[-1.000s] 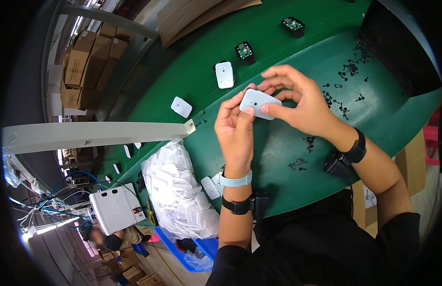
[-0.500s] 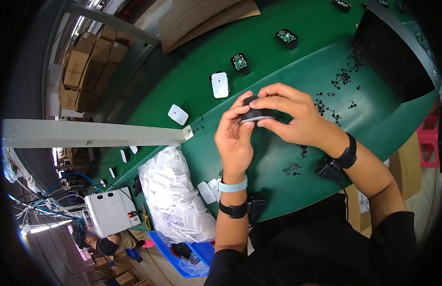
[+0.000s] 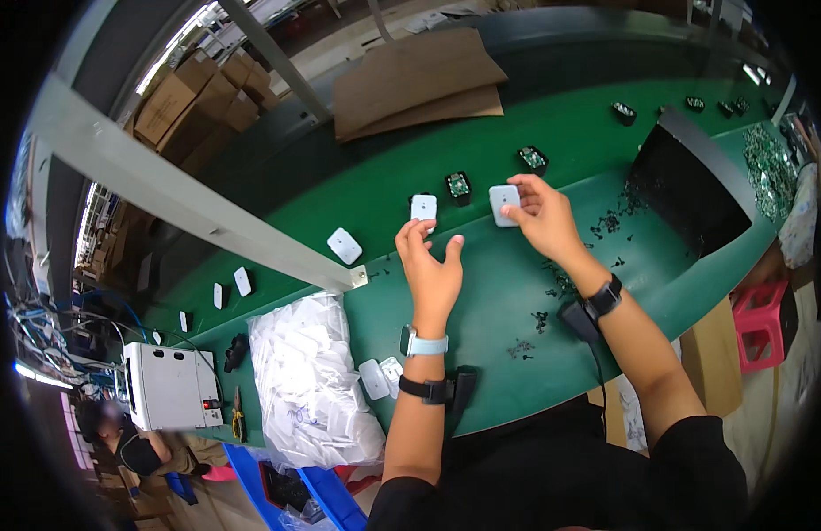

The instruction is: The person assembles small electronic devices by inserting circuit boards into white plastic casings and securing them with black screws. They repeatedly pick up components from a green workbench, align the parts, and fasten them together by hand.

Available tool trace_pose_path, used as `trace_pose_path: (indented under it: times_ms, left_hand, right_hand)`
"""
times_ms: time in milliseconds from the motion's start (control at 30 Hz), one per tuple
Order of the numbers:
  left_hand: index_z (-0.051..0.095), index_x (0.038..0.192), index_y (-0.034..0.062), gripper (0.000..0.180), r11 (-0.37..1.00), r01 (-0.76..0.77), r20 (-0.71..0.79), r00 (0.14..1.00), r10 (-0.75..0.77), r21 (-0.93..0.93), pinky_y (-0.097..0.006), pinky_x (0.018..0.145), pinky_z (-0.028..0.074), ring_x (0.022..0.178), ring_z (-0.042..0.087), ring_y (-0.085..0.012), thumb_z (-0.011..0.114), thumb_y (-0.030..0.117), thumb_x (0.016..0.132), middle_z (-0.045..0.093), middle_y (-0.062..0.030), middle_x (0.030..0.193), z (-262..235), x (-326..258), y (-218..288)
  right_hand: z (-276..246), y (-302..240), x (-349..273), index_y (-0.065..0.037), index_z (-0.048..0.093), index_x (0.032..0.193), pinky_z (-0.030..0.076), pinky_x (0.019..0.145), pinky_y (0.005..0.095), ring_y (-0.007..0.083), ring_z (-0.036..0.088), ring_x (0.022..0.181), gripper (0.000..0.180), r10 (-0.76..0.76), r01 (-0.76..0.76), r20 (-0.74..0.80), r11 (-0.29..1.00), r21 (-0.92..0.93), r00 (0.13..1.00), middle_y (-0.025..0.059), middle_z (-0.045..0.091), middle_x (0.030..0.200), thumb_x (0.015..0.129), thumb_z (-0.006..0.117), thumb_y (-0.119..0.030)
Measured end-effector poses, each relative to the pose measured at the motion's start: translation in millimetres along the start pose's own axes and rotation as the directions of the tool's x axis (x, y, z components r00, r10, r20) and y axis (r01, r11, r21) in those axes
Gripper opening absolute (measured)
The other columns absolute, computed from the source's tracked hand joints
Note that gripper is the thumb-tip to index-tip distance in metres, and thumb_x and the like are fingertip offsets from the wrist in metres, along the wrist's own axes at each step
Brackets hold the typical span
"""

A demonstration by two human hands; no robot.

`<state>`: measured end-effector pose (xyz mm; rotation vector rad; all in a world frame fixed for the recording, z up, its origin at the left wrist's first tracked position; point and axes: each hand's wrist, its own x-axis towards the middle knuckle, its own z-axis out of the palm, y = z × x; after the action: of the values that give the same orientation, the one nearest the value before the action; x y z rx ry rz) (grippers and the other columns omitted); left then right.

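Observation:
My right hand (image 3: 545, 217) grips a small device (image 3: 502, 205) at its right edge, its white rounded-rectangle face turned up. My left hand (image 3: 433, 273) is open with nothing in it, fingers and thumb apart. Its fingertips overlap the lower edge of a white-faced device (image 3: 424, 207) on the green belt; whether they touch it I cannot tell. Beyond the hands lie an open black housing with a green circuit board (image 3: 458, 187) and another such housing (image 3: 533, 160). A white-faced device (image 3: 344, 246) sits further left, by the metal post.
A clear bag of white covers (image 3: 313, 380) lies left of my left forearm, with loose covers (image 3: 373, 379) beside it. Small black screws (image 3: 609, 221) are scattered near a black bin (image 3: 694, 186) at right. A metal post (image 3: 207, 195) rises at left. Cardboard sheets (image 3: 419, 84) lie at the back.
My left hand has let go of the device and opened. My right hand now holds it alone, turned white face up and moved away from the left hand. The view has shifted.

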<state>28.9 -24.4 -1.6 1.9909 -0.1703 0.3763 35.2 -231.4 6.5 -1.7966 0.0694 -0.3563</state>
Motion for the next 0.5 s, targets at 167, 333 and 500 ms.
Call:
trace_pose_path:
  times_ms: [167,333,500]
  left_hand:
    - [0.053,0.104,0.0018,0.036,0.937,-0.073,-0.118,0.986,0.12,0.343,-0.05,0.094,0.042,0.109,0.052,-0.0408,0.076,0.014,0.079,0.054,-0.0202,0.111,-5,37,-31]
    - [0.053,0.099,0.0031,0.04,0.916,-0.088,-0.169,0.971,0.166,0.391,-0.049,0.09,0.043,0.102,0.054,-0.0403,0.08,0.02,0.076,0.055,-0.0182,0.105,-1,33,-45]
    - [0.053,0.098,0.0022,0.042,0.918,-0.049,-0.165,0.979,0.123,0.393,-0.049,0.088,0.043,0.099,0.054,-0.0405,0.081,0.02,0.073,0.055,-0.0176,0.102,2,35,-52]
  right_hand:
    - [12,38,67,-0.006,0.063,0.119,0.056,0.076,0.0391,0.03,0.071,0.085,0.041,-0.043,0.051,0.033,0.936,-0.349,0.999,0.0189,0.071,0.09,0.081,0.078,-0.009]
    - [11,18,60,-0.007,0.059,0.112,0.054,0.076,0.0491,0.0411,0.068,0.086,0.037,-0.152,0.181,0.103,0.712,-0.679,0.983,0.0226,0.068,0.093,0.081,0.078,-0.012]
    - [42,-30,56,-0.003,0.064,0.109,0.052,0.087,0.0478,0.04,0.065,0.097,0.03,-0.378,0.433,0.235,0.616,-0.658,0.895,0.0193,0.067,0.1,0.081,0.074,-0.01]
